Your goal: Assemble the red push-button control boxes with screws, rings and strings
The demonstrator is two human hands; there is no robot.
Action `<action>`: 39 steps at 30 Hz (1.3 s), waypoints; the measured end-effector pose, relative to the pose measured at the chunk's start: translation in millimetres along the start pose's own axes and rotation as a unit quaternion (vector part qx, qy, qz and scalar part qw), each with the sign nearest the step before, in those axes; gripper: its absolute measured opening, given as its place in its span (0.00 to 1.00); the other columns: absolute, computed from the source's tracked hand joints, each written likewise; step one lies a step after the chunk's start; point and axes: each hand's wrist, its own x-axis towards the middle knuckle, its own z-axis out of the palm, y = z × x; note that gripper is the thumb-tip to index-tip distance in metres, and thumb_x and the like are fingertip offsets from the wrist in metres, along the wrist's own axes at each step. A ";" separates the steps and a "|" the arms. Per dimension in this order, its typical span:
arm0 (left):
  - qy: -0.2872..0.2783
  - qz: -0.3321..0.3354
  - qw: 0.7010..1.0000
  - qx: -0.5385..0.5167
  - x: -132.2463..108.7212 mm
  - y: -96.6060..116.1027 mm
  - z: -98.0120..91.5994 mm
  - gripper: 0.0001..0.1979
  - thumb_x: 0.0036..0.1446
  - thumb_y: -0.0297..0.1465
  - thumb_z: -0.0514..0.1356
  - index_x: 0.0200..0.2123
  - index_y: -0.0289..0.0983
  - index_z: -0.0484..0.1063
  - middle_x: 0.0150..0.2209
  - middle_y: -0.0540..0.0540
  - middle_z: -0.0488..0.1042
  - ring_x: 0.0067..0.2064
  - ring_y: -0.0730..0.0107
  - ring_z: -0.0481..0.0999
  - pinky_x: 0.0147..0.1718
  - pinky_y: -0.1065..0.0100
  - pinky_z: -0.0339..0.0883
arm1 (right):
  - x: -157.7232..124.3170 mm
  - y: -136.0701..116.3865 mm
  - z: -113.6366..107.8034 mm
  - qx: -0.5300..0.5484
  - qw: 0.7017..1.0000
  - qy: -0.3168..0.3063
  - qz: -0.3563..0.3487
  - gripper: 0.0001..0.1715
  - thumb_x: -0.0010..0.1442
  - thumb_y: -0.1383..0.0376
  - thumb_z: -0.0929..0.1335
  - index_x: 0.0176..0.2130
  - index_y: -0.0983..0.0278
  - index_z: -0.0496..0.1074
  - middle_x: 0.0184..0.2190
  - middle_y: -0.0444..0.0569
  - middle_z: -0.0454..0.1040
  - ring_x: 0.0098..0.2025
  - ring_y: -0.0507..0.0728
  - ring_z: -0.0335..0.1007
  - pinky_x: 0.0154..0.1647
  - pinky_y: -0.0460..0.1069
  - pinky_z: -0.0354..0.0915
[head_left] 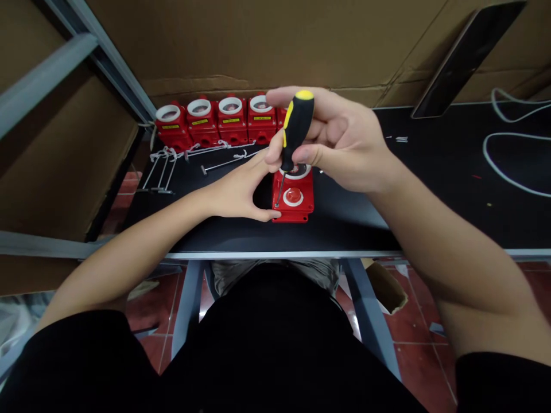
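Observation:
A red alarm box [306, 202] with a round red button and a white-ringed window lies on the black tabletop in front of me. My left hand [243, 189] braces it from the left, thumb at the near left corner, fingers reaching behind it and partly hidden. In my right hand [340, 135] is a black and yellow screwdriver [299, 123], gripped by its handle between thumb and fingers. Its thin shaft slants down, and the tip meets a screw at the box's near left corner. My right hand covers part of the window.
Several similar red boxes [231, 123] stand in a row along the cardboard wall. Small metal T-shaped rods with white cords [163, 172] lie at the left. Small screws [402, 139] and a white cable [488, 163] are on the right. A grey metal frame [116, 63] rises at the left.

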 end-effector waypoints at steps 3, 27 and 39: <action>-0.003 -0.002 1.000 -0.007 0.9 0.9 -0.6 0.63 0.58 0.57 0.84 0.87 0.40 0.64 0.87 0.24 0.66 0.88 0.20 0.66 0.87 0.25 0.61 | 1.2 5.5 0.3 0.038 0.999 -0.020 0.004 0.37 0.69 0.40 0.86 0.61 0.58 0.80 0.46 0.43 0.86 0.52 0.59 0.88 0.62 0.58 0.86; 0.002 -0.010 1.000 -0.020 3.4 8.7 -10.0 0.51 0.58 0.57 0.84 0.77 0.43 0.75 0.73 0.29 0.78 0.75 0.28 0.79 0.78 0.27 0.73 | -4.6 -5.8 17.4 -0.086 0.993 0.080 -0.007 0.31 0.54 0.49 0.93 0.45 0.58 0.84 0.43 0.48 0.84 0.44 0.61 0.82 0.52 0.62 0.90; 0.006 -0.029 1.000 0.003 0.9 4.1 -7.9 0.54 0.56 0.62 0.84 0.77 0.45 0.76 0.74 0.29 0.79 0.75 0.25 0.79 0.78 0.26 0.73 | -4.3 3.4 13.5 -0.050 0.997 0.053 -0.030 0.29 0.59 0.45 0.92 0.48 0.55 0.87 0.43 0.44 0.88 0.44 0.58 0.87 0.52 0.57 0.91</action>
